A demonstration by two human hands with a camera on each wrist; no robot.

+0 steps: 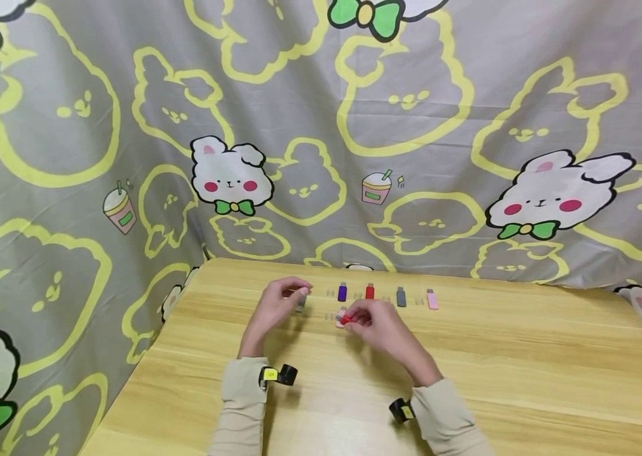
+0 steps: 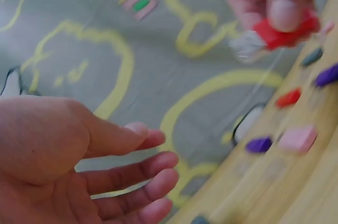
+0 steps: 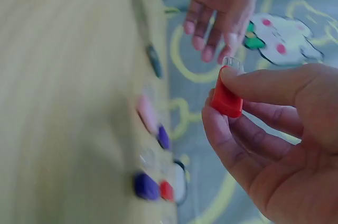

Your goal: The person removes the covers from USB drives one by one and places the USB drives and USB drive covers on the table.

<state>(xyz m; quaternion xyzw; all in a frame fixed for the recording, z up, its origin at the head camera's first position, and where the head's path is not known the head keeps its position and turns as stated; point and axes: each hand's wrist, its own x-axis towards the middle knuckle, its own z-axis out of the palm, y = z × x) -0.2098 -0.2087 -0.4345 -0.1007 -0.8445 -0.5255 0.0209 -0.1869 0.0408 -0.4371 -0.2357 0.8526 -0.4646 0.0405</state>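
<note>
My right hand (image 1: pixel 380 324) pinches a red USB flash drive (image 3: pixel 228 97) between thumb and fingers. A clear cap (image 3: pixel 232 64) covers the drive's end and points toward my left hand (image 1: pixel 278 310). That left hand holds nothing; its fingers (image 2: pixel 153 184) are relaxed and slightly bent. A grey USB flash drive (image 1: pixel 301 303) lies on the table beside the left fingertips in the head view. Under the right hand, a pink USB flash drive (image 2: pixel 298 139) is partly hidden in the head view.
Behind the hands, a row on the wooden table (image 1: pixel 526 354) has purple (image 1: pixel 342 292), red (image 1: pixel 370 291), grey (image 1: pixel 401 297) and pink (image 1: pixel 432 299) flash drives. Small clear caps (image 1: pixel 330 293) lie between them. A patterned curtain (image 1: pixel 309 114) hangs along the table's far edge.
</note>
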